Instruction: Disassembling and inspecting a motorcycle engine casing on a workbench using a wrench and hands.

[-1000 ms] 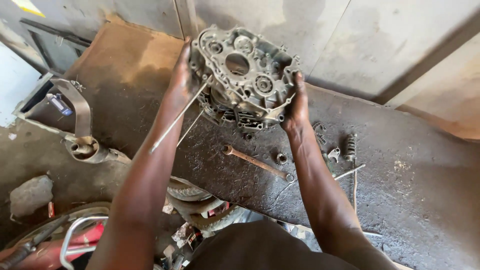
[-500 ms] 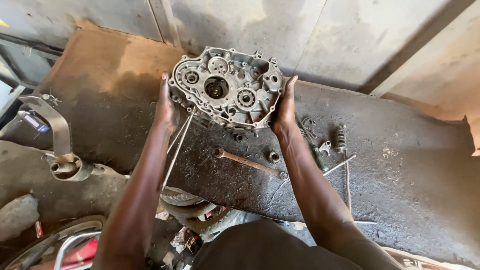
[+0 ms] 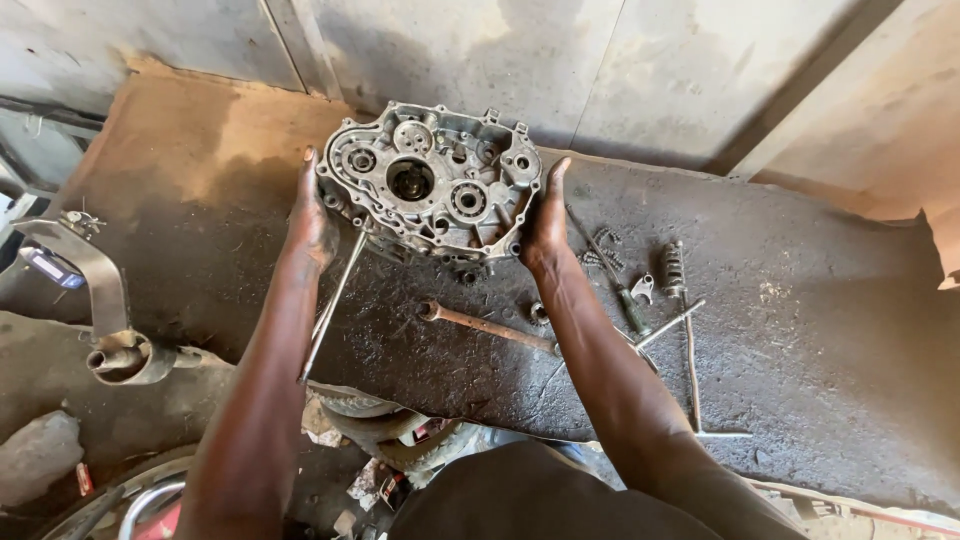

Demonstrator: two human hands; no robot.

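On the dark, oily mat (image 3: 800, 330): a rusty rod (image 3: 488, 326) with a ringed end, a long thin rod (image 3: 330, 308) lying steeply, a coiled spring (image 3: 675, 268), a screwdriver (image 3: 612, 272), a T-shaped tool (image 3: 692, 372) and small loose metal parts (image 3: 642, 289). Left of the mat, a curved metal pipe (image 3: 100, 300) and a stone (image 3: 38, 455). Behind, grey wall panels (image 3: 560, 60). Near the bottom edge, part of a tyre (image 3: 390, 440).

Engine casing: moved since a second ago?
Yes. The engine casing, gripped by left hand and right hand, has tipped toward the wall, away from the rusty rod.
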